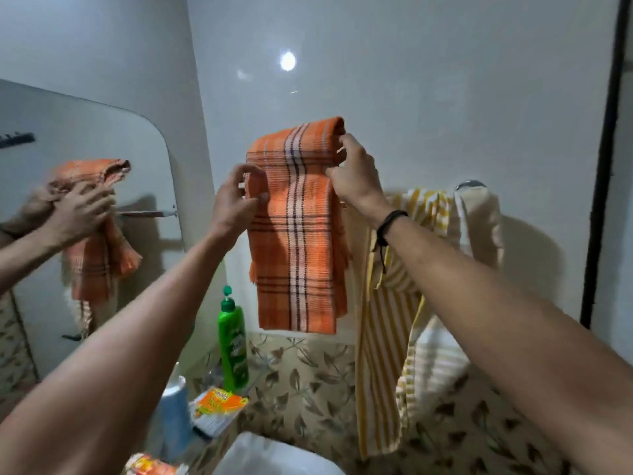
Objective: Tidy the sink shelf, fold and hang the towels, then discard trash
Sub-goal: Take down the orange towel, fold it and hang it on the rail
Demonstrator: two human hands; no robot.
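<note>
Both hands pinch the folded orange plaid towel (296,221): left hand (236,200) at its left edge, right hand (352,173) at its right, a yellow striped towel (387,320) just right.

Towel bar and sink shelf, both loaded.
Wall-mounted towel bar (470,185) just below the grip and running off to its right, with yellow striped towel (387,320) draped over it right of the grip and orange plaid towel (294,228) within the grip, across the bar's left part. Well below the grip, sink shelf (260,373) bearing upright green pump bottle (234,347), orange packet (219,406), blue-and-white container (174,416).
</note>
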